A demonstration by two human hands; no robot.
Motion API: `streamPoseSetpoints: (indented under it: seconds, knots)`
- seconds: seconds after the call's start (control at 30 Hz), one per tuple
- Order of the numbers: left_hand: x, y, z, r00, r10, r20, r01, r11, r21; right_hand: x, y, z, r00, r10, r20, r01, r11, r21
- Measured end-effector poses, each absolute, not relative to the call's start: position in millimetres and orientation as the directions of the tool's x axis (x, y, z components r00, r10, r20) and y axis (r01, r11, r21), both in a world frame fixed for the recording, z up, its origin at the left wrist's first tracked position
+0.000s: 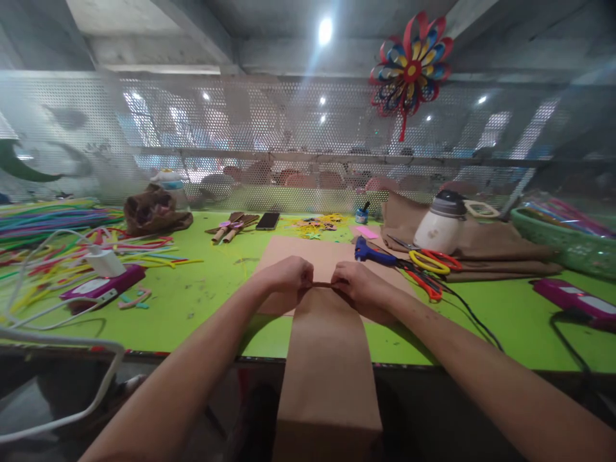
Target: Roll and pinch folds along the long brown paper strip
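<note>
A long strip of brown paper runs from the table down over its front edge toward my lap. At its far end the edge is folded into a narrow dark band. My left hand pinches the left end of that fold, and my right hand pinches the right end. Both hands rest over a flat sheet of light brown paper lying on the green table. The fingertips are partly hidden behind the knuckles. Right of my right hand lies a blue glue gun.
Scissors with yellow handles, a white bottle, folded brown paper and a green basket stand to the right. Leftward are colourful pipe cleaners, a purple power strip and a brown crumpled bundle. A phone lies behind.
</note>
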State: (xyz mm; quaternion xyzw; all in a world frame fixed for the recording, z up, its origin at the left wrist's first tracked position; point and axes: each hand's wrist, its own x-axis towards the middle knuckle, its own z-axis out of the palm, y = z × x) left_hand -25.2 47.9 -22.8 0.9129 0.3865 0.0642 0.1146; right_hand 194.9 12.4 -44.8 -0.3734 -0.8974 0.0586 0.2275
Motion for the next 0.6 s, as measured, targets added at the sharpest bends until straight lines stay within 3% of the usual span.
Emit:
streamPoseSetpoints:
  seconds: [0.37, 0.6]
  knots:
    - [-27.1, 40.5, -11.2, 0.678, 0.735, 0.003, 0.72, -0.665, 0.198, 202.6, 1.9, -38.3, -0.613, 0.722, 0.321, 0.679, 0.689, -0.252]
    - [-23.6, 32.1, -5.7, 0.699, 0.715, 0.009, 0.712, -0.698, 0.074, 201.5, -13.3, -32.4, -0.6, 0.717, 0.354, 0.666, 0.693, -0.275]
